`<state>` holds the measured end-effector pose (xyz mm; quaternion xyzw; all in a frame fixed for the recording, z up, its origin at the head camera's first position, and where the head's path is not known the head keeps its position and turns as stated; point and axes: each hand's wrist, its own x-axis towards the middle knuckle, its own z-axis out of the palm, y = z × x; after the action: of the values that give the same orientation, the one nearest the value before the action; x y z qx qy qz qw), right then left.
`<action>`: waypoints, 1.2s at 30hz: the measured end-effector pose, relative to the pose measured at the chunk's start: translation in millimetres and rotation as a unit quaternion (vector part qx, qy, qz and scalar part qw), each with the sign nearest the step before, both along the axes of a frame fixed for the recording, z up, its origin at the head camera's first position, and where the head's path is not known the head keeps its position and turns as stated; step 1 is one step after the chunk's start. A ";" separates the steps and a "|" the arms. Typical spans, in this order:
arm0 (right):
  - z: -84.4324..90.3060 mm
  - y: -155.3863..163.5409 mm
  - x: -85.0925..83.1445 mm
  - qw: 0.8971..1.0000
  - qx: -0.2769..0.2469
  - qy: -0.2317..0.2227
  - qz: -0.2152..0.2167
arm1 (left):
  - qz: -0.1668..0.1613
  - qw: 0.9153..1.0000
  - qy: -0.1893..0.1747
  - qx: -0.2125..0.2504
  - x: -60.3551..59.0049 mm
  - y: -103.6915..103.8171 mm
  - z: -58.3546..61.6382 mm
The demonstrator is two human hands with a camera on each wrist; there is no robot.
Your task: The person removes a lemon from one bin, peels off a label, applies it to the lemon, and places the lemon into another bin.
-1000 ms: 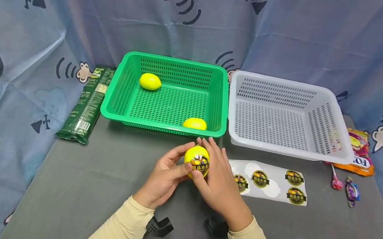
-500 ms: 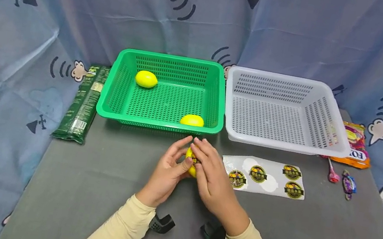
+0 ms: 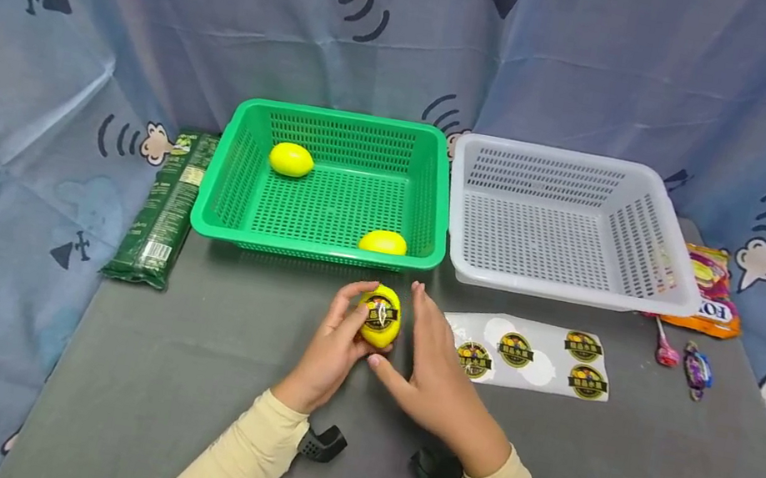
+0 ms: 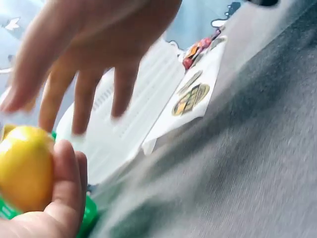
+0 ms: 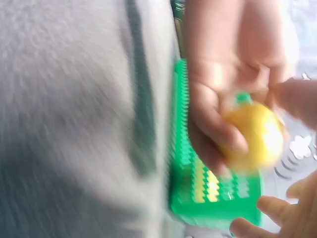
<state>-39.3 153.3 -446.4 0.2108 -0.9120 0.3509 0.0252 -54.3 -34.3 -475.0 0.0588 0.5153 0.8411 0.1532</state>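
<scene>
My left hand (image 3: 327,348) grips a yellow lemon (image 3: 388,333) between thumb and fingers, in front of the green basket (image 3: 313,248). A round black-and-gold sticker (image 3: 380,314) lies on the lemon's upper side. Just right of the fruit, my right hand (image 3: 444,376) is held with its fingers extended, apart from the lemon. The left wrist view shows a gap between the right hand (image 4: 99,44) and the lemon (image 4: 27,168). By the right hand lies a white sheet (image 3: 547,372) bearing several such stickers. Motion blurs both wrist views.
Two lemons, one at the back left (image 3: 291,159) and one at the front (image 3: 383,242), sit in the green basket. Beside it stands a white basket (image 3: 572,293). A green packet (image 3: 158,218) lies left; an orange bag (image 3: 714,303), lollipop (image 3: 666,352) and wrapped candy (image 3: 697,369) lie right.
My right hand has come off the lemon and moved slightly right, its fingers straightening. The left hand keeps hold of the lemon, which has turned so its sticker faces up.
</scene>
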 end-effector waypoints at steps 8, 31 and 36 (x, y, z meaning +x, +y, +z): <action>27.2 81.0 -31.2 0.976 0.017 0.125 -0.180 | 0.053 0.995 0.054 -0.063 -8.7 0.5 -1.9; 12.2 142.6 -48.7 0.950 0.065 0.099 -0.290 | 0.059 0.941 0.254 -0.217 -70.6 90.0 85.6; 10.8 143.2 -51.8 0.952 0.070 0.095 -0.282 | 0.002 0.938 0.183 -0.294 -128.6 134.9 95.5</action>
<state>-91.1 296.5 -435.7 -0.0212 -0.9501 0.2429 0.1947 -182.9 100.6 -379.4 0.1628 0.7586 0.6275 0.0650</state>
